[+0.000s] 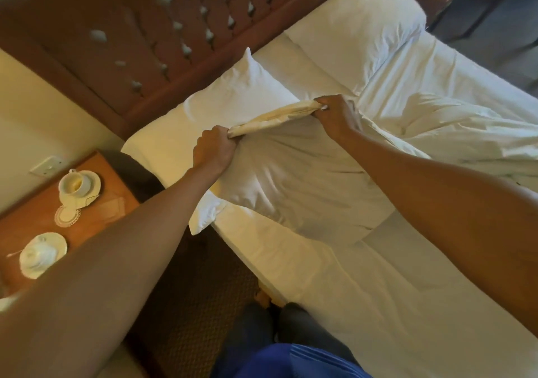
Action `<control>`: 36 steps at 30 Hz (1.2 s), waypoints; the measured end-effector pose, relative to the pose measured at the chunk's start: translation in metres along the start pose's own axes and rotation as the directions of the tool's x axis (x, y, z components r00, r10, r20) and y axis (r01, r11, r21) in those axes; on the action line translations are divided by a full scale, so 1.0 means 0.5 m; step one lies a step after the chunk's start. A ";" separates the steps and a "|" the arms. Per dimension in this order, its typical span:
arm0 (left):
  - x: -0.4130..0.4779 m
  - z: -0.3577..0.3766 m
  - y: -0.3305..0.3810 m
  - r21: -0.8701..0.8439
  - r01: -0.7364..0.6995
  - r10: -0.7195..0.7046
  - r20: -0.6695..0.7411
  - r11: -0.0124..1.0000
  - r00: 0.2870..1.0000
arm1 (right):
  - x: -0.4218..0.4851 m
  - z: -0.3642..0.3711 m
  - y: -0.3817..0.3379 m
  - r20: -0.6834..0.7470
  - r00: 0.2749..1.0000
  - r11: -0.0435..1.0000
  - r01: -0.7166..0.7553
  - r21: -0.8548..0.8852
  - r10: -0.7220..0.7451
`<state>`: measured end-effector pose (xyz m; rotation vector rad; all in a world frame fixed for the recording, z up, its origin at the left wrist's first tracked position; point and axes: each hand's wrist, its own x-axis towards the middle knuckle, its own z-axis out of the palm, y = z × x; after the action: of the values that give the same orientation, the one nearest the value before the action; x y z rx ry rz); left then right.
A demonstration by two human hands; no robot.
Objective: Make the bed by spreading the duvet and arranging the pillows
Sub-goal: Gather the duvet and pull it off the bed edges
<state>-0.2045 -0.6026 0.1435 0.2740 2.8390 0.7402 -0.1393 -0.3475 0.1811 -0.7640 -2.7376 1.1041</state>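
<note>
A white pillow hangs above the near edge of the bed, held up by its open end. My left hand grips the bunched left side of that end. My right hand grips the right side, and the cream edge of the case is stretched between them. A second white pillow lies against the headboard at the left. A third pillow lies at the far side. The crumpled white duvet is heaped at the right, behind my right forearm.
A carved wooden headboard runs along the top of the bed. A wooden bedside table at the left carries a cup on a saucer, an upturned cup on a saucer and a doily. Patterned carpet lies between table and bed.
</note>
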 end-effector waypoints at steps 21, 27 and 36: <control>0.139 -0.205 -0.279 0.003 0.275 -0.274 -0.063 0.961 0.960 | 0.162 0.311 -0.269 0.169 0.968 0.978 0.198 -0.059 -0.186; 0.235 -0.245 -0.382 0.009 0.329 -0.329 -0.030 0.944 0.944 | 0.214 0.422 -0.356 0.186 0.969 0.978 0.182 -0.102 -0.161; 0.425 -0.180 -0.495 0.035 0.392 -0.393 0.048 0.919 0.918 | 0.377 0.573 -0.366 0.287 0.950 0.975 0.167 -0.147 -0.119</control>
<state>-0.4621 -0.8084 0.0678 -0.2655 2.7218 0.5991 -0.4547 -0.5480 0.0753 -0.4437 -3.0950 1.0276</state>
